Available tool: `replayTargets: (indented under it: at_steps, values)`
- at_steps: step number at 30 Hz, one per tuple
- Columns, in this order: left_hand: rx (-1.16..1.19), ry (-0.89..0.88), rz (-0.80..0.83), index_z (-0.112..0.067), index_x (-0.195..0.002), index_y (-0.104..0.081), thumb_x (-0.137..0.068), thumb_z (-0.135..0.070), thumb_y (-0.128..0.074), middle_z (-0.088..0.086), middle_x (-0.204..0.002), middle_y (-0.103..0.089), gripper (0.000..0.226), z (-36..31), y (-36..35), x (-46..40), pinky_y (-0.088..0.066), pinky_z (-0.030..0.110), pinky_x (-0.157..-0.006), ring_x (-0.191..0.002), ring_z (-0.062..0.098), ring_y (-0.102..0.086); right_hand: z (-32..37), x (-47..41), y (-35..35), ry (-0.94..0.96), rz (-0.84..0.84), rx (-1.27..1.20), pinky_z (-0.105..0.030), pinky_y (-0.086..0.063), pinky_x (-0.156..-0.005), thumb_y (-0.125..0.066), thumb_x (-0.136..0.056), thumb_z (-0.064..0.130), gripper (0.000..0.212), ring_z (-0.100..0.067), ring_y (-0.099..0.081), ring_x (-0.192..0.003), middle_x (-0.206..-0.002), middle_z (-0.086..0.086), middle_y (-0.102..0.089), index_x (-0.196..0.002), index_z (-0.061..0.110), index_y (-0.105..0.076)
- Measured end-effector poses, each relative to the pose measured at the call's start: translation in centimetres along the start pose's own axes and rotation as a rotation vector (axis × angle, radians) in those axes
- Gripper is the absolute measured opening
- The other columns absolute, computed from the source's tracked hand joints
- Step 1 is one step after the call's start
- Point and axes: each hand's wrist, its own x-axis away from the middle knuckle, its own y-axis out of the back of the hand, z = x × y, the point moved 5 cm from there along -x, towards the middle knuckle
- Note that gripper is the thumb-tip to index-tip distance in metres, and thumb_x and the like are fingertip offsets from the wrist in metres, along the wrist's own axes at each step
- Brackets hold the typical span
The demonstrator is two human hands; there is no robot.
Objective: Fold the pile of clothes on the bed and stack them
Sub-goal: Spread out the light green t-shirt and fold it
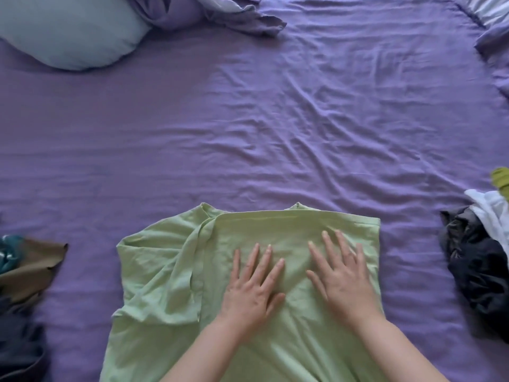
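Pressing both palms flat, fingers spread wide and holding nothing, my left hand [252, 288] and right hand [341, 274] smooth the green shirt [165, 271] on the near bed [248, 119], probably so its fold stays crisp.

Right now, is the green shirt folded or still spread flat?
Partly folded. The green shirt has its right side turned over the middle, with both hands flat on that layer; its left sleeve lies unfolded.

Both hands, left [252, 292] and right [344, 277], flat on half-folded green shirt [165, 271]; purple sheet [275, 119] beneath.
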Motion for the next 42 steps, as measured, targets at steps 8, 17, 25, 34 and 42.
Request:
replayTargets:
  at_steps: [8, 17, 25, 34, 42]
  values:
    - [-0.014, -0.018, -0.119, -0.025, -0.125, -0.064, -0.083, -0.043, -0.045, 0.004, -0.132, -0.06, 0.05, 6.3, -0.4, 8.8, -0.038, 0.048, -0.104, -0.124, 0.026, -0.055, 13.0, 0.8, -0.3, 0.155, 0.035, -0.03, -0.06, -0.043, -0.091, -0.041, -0.083, 0.043, 0.051, -0.038, -0.053, -0.122, -0.13, -0.014, -0.059, -0.119, 0.016, -0.066]
    - [0.239, 0.12, -0.496, -0.01, -0.092, -0.076, -0.07, -0.004, -0.073, 0.007, -0.079, -0.068, 0.022, 15.5, 2.1, 13.3, -0.054, 0.032, -0.054, -0.068, 0.025, -0.067, 21.8, 1.2, -2.4, 0.261, -0.002, -0.106, -0.062, -0.038, -0.096, -0.08, -0.072, 0.03, 0.049, -0.035, -0.053, -0.122, -0.126, -0.018, -0.06, -0.114, 0.009, -0.068]
    - [1.064, 0.642, -0.61, -0.024, -0.089, -0.067, -0.085, -0.003, -0.063, -0.002, -0.088, -0.067, 0.023, 25.2, 4.4, 11.5, -0.046, 0.02, -0.074, -0.08, 0.008, -0.057, 25.5, -0.8, -2.2, 0.308, -0.013, -0.083, -0.063, -0.034, -0.101, -0.064, -0.084, 0.034, 0.048, -0.04, -0.045, -0.129, -0.132, -0.016, -0.056, -0.126, 0.012, -0.06]
    - [0.954, 0.882, -0.281, -0.01, -0.136, -0.046, -0.086, -0.014, -0.063, 0.014, -0.128, -0.053, 0.053, 24.6, 0.0, 13.0, -0.036, 0.034, -0.104, -0.121, 0.029, -0.049, 28.0, -8.6, -3.9, 0.261, 0.231, 0.118, -0.059, 0.008, -0.111, -0.021, -0.096, 0.059, 0.062, -0.032, 0.017, -0.144, -0.159, -0.006, 0.013, -0.149, 0.04, 0.004]
    - [0.823, 1.153, -0.073, -0.017, -0.128, -0.046, -0.088, -0.04, -0.06, 0.007, -0.125, -0.058, 0.048, 18.0, -3.6, 21.7, -0.041, 0.036, -0.091, -0.117, 0.029, -0.05, 23.9, 6.2, -4.0, 0.221, 0.257, 0.042, -0.059, -0.034, -0.103, -0.044, -0.087, 0.048, 0.053, -0.039, -0.04, -0.132, -0.143, -0.017, -0.045, -0.132, 0.023, -0.056]
